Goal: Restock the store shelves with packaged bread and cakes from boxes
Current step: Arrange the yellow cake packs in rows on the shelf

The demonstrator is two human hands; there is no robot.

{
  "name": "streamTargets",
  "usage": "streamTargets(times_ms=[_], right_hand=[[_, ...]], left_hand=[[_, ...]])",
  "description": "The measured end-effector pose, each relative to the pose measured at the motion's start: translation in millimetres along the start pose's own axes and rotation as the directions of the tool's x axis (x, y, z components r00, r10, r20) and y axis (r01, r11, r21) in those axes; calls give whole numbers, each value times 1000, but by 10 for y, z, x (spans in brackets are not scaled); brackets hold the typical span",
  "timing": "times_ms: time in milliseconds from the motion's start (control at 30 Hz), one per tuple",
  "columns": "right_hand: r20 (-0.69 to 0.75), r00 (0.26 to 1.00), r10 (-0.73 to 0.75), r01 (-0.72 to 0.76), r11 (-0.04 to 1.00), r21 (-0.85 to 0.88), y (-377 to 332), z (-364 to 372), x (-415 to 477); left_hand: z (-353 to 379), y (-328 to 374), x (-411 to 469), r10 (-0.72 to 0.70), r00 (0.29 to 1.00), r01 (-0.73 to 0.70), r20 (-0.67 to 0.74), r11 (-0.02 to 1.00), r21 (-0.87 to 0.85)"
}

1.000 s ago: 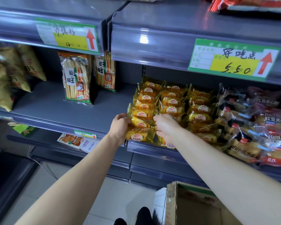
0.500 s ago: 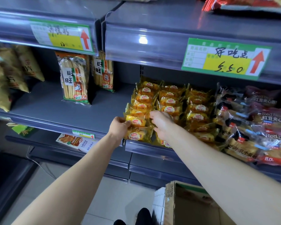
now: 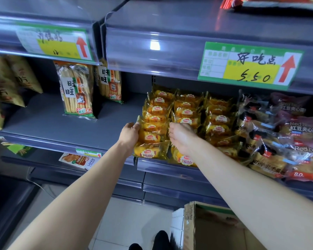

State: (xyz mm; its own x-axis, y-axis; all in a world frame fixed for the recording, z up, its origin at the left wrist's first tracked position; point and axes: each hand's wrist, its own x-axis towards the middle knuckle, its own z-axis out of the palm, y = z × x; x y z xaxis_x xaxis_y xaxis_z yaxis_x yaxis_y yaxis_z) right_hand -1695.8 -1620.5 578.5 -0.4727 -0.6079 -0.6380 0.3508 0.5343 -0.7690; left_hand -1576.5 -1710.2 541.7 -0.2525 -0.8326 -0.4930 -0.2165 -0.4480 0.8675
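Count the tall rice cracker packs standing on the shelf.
2. One rice cracker pack stands forward on the grey shelf; the second pack stands further back, right of it. Others may hide behind them.

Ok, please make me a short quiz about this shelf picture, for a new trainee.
1. True or false: the left hand and the right hand both touch the yellow soft bread packs.
2. The handwritten price tag above these packs shows: A 5.50, B 12.00, C 3.20.
3. Fill in: the open cardboard box stands on the ____.
Key: 1 true; 2 A; 3 floor.
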Motion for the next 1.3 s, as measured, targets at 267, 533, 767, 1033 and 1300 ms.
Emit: streamTargets(times_ms=[267, 533, 767, 1033, 1300], right_hand=[[30, 998, -64, 62, 997, 45, -50, -168, -86], [-236, 961, -142, 167, 982, 91, -166, -853, -120], [-207, 975, -85, 91, 996, 20, 39, -1049, -258], [-76, 997, -10, 9, 1000, -9, 89, -958, -355], [-200, 979, -39, 22, 996, -85, 50, -921, -269]], left_hand=[[-18, 66, 3, 120, 990, -106, -79, 982, 157], [352, 284, -356, 407, 913, -392, 27, 856, 336], [649, 104, -558, 305, 736, -674, 605, 237, 700], [684, 50, -521, 212, 839, -526, 501, 83, 846], [774, 142, -509, 80, 888, -455, 453, 291, 841]])
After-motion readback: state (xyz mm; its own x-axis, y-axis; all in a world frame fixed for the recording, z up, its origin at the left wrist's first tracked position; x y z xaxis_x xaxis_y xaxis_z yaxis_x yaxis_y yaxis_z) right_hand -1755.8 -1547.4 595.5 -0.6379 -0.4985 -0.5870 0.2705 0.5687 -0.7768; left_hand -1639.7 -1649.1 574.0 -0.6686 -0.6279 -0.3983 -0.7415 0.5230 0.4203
